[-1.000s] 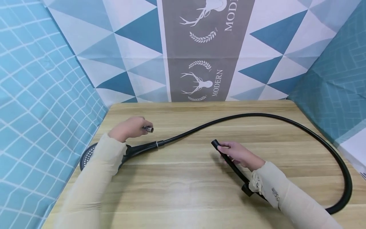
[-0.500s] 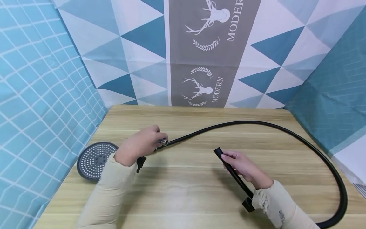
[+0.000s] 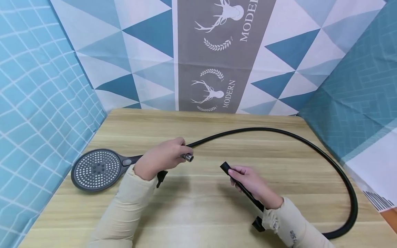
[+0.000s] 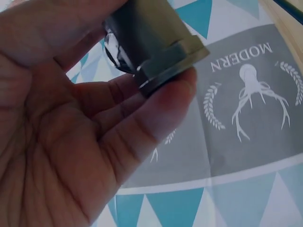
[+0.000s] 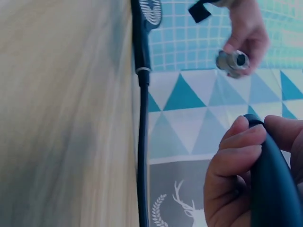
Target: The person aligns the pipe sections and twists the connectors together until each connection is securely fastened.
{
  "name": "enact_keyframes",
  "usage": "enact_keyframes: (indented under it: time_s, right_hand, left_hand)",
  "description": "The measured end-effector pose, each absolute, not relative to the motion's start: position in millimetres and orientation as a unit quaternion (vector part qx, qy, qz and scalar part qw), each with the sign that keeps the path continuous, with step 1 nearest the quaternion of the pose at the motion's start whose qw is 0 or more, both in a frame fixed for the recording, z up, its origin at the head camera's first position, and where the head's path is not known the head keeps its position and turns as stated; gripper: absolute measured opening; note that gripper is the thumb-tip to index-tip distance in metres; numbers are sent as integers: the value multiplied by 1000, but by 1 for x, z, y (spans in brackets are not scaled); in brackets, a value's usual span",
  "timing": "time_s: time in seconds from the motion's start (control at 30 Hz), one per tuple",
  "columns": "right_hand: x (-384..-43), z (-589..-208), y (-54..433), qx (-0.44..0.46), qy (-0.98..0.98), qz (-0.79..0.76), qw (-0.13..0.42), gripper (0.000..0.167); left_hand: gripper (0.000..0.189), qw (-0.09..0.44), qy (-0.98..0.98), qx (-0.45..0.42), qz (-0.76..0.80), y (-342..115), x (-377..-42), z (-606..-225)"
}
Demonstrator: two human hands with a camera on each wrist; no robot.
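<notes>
My left hand (image 3: 165, 155) holds a small fitting with a silver metal end (image 3: 188, 157), above the table. In the left wrist view, the fitting's dark body (image 4: 149, 38) lies between thumb and fingers. A black piece (image 3: 161, 176) pokes out under that hand. My right hand (image 3: 251, 182) grips a black tube (image 3: 247, 193) near its upper end, which points toward the left hand, the two apart. A round grey shower head (image 3: 97, 169) lies at the left, its handle partly hidden behind my left hand.
A black hose (image 3: 279, 130) runs from the shower head in a wide loop to the right, and passes behind my right sleeve. A black block (image 3: 258, 224) sits beside that sleeve. Patterned cloth (image 3: 149, 62) walls the wooden table (image 3: 201, 213) at back and sides.
My left hand has moved right with the fitting, nearer to the black tube, and the shower head's face now shows fully. My right hand keeps its grip on the tube. The view has shifted slightly.
</notes>
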State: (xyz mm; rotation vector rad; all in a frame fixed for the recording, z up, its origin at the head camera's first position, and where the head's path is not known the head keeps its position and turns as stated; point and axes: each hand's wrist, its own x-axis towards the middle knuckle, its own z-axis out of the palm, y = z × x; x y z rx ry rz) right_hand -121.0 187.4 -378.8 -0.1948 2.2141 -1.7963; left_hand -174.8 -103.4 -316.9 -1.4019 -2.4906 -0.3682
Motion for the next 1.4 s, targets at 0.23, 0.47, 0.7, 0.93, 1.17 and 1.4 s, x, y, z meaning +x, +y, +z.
enact_keyframes:
  time_s: [0.23,0.47,0.7,0.93,1.17,1.4]
  right_hand:
    - [-121,-382,174,-95,793,-589,121,36]
    - [-123,-382,157,-129,790,-587,118,33]
    - [-120,-381,152,-150,811,-557,101,28]
    - [-119,-379,150,-145,814,-553,97,30]
    - [-119,-378,147,-143,810,-558,111,31]
    - [-121,-376,146,-139,804,-567,114,30]
  left_hand:
    - [18,157,-859,-475,-109,-95,-174,-319]
    - [11,166,-857,-481,-83,-81,-170,-324]
    - [12,183,-839,-504,-94,-72,-169,-326]
    - [12,182,-837,-507,-97,-65,-170,-324]
    - [11,182,-836,-509,-98,-63,-168,-327]
    - [13,172,-838,-510,-86,-61,-168,-325]
